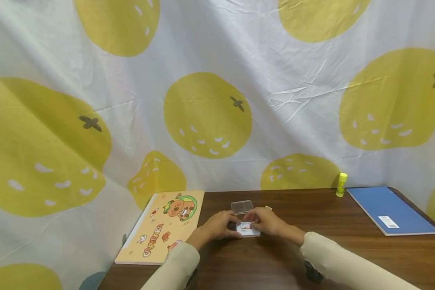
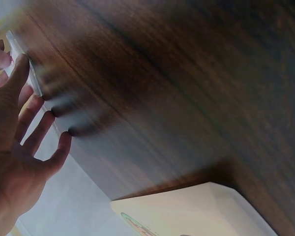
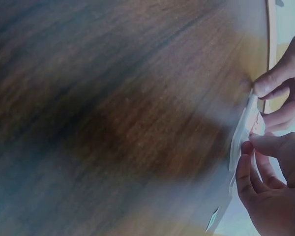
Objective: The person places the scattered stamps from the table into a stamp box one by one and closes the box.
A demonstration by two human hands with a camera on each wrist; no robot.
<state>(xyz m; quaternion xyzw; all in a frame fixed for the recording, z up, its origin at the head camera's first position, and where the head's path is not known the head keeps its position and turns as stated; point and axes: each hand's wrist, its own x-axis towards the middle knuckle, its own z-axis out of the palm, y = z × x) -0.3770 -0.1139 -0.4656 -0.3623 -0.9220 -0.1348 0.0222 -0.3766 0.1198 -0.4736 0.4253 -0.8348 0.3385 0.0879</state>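
Your left hand (image 1: 217, 225) braces a small, flat white rectangular case (image 1: 244, 233) between thumb and spread fingers, your right hand (image 1: 270, 222) bowed over it, fingertips bunched, any pinch impossible to tell.

In my head view, a white cloth (image 1: 217, 52) hangs in folds behind the table (image 1: 261, 266), spanning the frame's full width. Large yellow fruit prints (image 1: 207, 121) cover it; some carry a dark mark. I note sharp creases (image 1: 293, 96) right of centre. The table top is dark brown, with visible wood grain. Light is diffuse: both wrist views show me soft-edged shadows on the wood
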